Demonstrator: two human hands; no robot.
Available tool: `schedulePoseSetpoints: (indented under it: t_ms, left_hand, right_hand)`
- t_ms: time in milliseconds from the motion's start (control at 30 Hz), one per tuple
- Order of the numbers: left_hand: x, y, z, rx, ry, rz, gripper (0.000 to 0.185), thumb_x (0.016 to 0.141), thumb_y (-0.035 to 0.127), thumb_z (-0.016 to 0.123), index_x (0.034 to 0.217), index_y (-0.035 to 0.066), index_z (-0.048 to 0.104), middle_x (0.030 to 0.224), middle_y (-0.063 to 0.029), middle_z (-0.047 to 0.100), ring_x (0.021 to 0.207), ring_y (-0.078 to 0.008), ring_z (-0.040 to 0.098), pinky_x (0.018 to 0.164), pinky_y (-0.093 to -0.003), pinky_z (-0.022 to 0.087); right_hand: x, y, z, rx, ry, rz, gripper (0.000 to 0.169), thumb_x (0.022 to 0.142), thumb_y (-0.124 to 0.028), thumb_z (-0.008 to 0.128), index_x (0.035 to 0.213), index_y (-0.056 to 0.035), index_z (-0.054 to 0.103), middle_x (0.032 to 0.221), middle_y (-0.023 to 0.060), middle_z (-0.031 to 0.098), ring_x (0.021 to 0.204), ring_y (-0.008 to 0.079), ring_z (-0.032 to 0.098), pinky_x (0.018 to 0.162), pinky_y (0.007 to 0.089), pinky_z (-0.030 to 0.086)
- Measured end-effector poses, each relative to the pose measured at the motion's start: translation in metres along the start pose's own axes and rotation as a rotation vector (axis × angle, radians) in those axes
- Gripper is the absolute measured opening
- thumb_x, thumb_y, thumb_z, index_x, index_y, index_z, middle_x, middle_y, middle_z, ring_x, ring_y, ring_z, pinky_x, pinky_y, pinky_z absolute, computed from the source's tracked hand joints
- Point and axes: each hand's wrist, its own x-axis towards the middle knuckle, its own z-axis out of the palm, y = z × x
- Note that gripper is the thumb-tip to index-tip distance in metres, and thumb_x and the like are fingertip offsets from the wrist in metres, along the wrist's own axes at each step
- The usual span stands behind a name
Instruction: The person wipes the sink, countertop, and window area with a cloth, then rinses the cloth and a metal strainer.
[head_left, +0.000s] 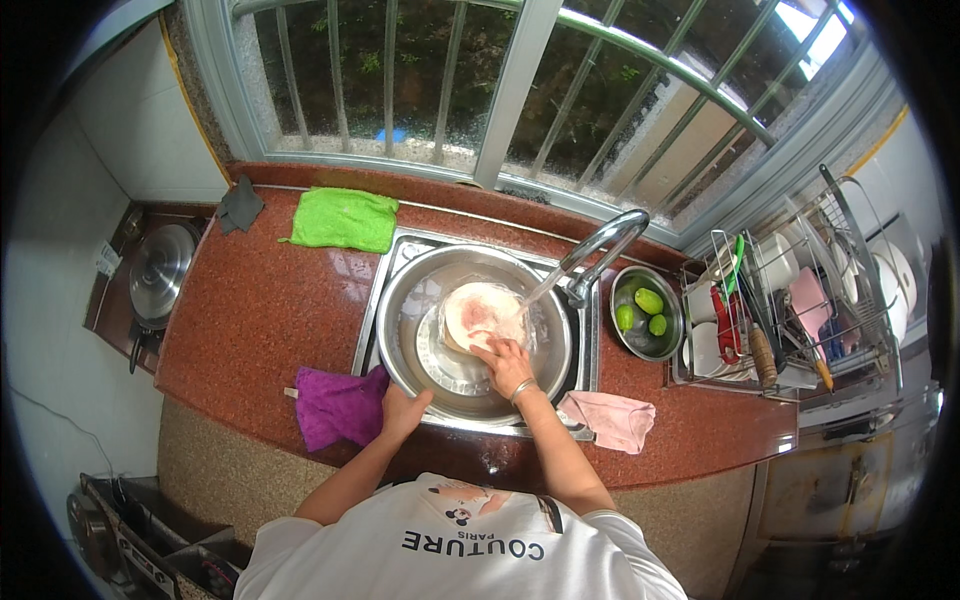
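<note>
A large stainless steel basin sits over the sink, with water in it. Inside it lies a pale round item with a reddish middle, its exact kind unclear. Water runs onto it from the curved chrome faucet. My right hand, a bangle at its wrist, reaches into the basin and touches the item's lower edge with its fingers. At the basin's lower left rim is my left hand, thumb over the rim and fingers largely hidden outside it, beside a purple cloth.
Right of the sink, a metal bowl holds several green vegetables or fruits near a wire dish rack. A pink cloth, a green cloth and a dark grey cloth lie around. A lidded pan stands far left.
</note>
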Motion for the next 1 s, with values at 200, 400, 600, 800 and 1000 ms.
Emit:
schedulePoseSetpoints:
  t_ms: [200,400,600,800,1000]
  left_hand:
    - [0.001,-0.001,-0.001,-0.018,-0.026,-0.021,0.043,0.069,0.019,0.065,0.106,-0.001,0.058,0.098,-0.0174,0.064,0.092,-0.0288,0.062,0.08,-0.0363,0.047]
    - [0.005,-0.019,0.003,-0.014,0.003,0.062,0.032,0.073,0.009,0.063,0.103,-0.003,0.059,0.086,-0.0089,0.064,0.066,-0.0134,0.059,0.054,-0.0276,0.047]
    - [0.004,-0.016,0.003,-0.027,-0.012,0.049,0.032,0.073,0.009,0.064,0.102,-0.003,0.059,0.085,-0.0086,0.064,0.065,-0.0125,0.059,0.052,-0.027,0.047]
    - [0.005,-0.018,0.004,-0.036,0.007,0.045,0.031,0.073,0.009,0.064,0.103,-0.002,0.059,0.086,-0.0081,0.064,0.065,-0.0123,0.059,0.052,-0.0268,0.047]
    - [0.002,-0.008,0.002,-0.071,-0.027,-0.063,0.04,0.069,0.018,0.064,0.104,-0.001,0.059,0.098,-0.0166,0.065,0.092,-0.0283,0.062,0.081,-0.0362,0.047]
  right_hand:
    - [0.0,-0.001,-0.001,0.008,0.002,-0.002,0.05,0.077,-0.008,0.057,0.122,-0.0284,0.057,0.127,0.0076,0.049,0.116,0.0271,0.043,0.094,0.044,0.035]
    - [0.0,-0.001,-0.002,0.002,0.003,-0.002,0.05,0.077,-0.008,0.057,0.123,-0.0277,0.057,0.127,0.0079,0.049,0.116,0.0276,0.042,0.094,0.0442,0.034]
    - [0.0,0.001,-0.002,-0.004,-0.035,0.009,0.056,0.075,-0.006,0.059,0.126,-0.0287,0.053,0.13,0.0088,0.047,0.116,0.0292,0.042,0.095,0.0435,0.036]
    - [0.0,0.001,-0.001,-0.007,-0.03,0.001,0.056,0.075,-0.006,0.059,0.127,-0.0291,0.052,0.13,0.0089,0.047,0.117,0.0296,0.042,0.096,0.0438,0.036]
    - [0.0,0.0,-0.001,-0.004,-0.045,0.016,0.057,0.075,-0.006,0.059,0.127,-0.0294,0.052,0.131,0.0082,0.046,0.118,0.0297,0.041,0.096,0.044,0.035]
